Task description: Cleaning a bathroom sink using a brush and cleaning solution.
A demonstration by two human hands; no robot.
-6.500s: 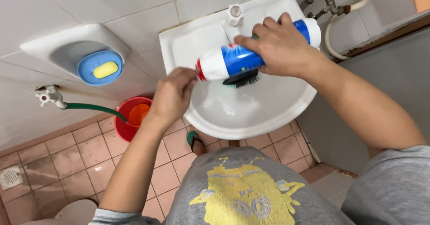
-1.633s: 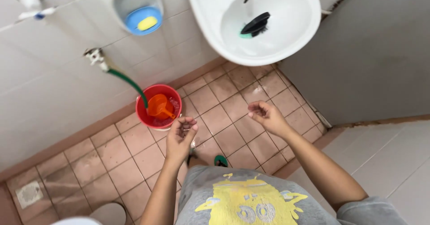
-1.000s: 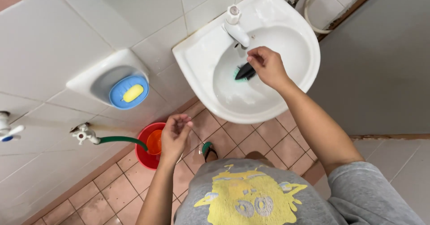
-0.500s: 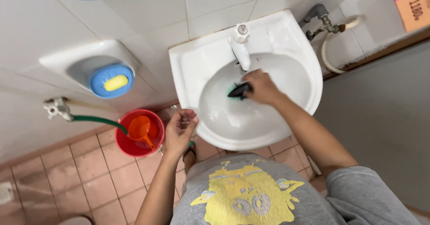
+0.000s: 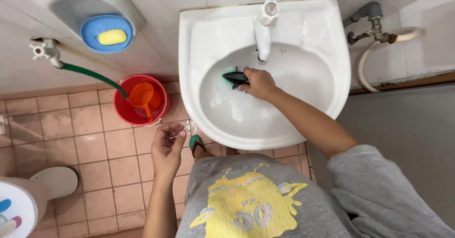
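Observation:
My right hand [image 5: 258, 83] is inside the white wall sink [image 5: 332, 100] and grips a black scrub brush with green bristles [image 5: 233, 78], pressed against the left inner wall of the wet bowl. The white tap [image 5: 263, 28] stands just above the brush. My left hand [image 5: 167, 147] hangs over the floor tiles left of the sink, palm up, fingers loosely curled, holding nothing I can see.
A red bucket [image 5: 122, 111] with an orange scoop [image 5: 141, 97] stands on the pink tiled floor, fed by a green hose [image 5: 92, 76] from a wall tap [image 5: 41, 51]. A blue soap dish with yellow soap [image 5: 107, 33] sits in a wall niche. A toilet [image 5: 28, 197] is at lower left.
My right hand has slid the brush leftward across the sink bowl. The view has tilted down, so the floor and the toilet now show. My left hand stays curled.

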